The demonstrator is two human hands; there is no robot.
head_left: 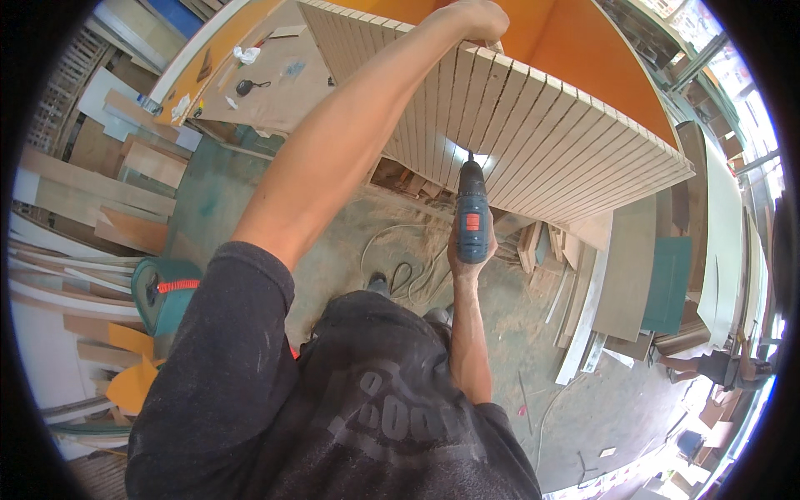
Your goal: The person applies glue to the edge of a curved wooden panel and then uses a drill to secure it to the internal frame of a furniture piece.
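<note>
A dark blue cordless drill [472, 221] with a red patch is in my right hand [467, 270], which wraps round its grip. Its black chuck and bit point up at the face of a grooved wooden panel [533, 125], and a patch of the drill's light shines there. Whether the bit touches the wood I cannot tell. My left arm stretches across the panel. My left hand [482, 18] is curled over its upper edge, with the fingertips mostly hidden behind. Beyond that edge lies an orange inner surface [575, 42], joined to the panel.
On a board [279, 87] at the upper left lie a black tape measure [250, 86] and crumpled white scraps. Wood offcuts lie under the panel. A cable [408, 275] coils on the dusty floor. Sheets and boards lean on both sides. Another person [725, 369] is at the far right.
</note>
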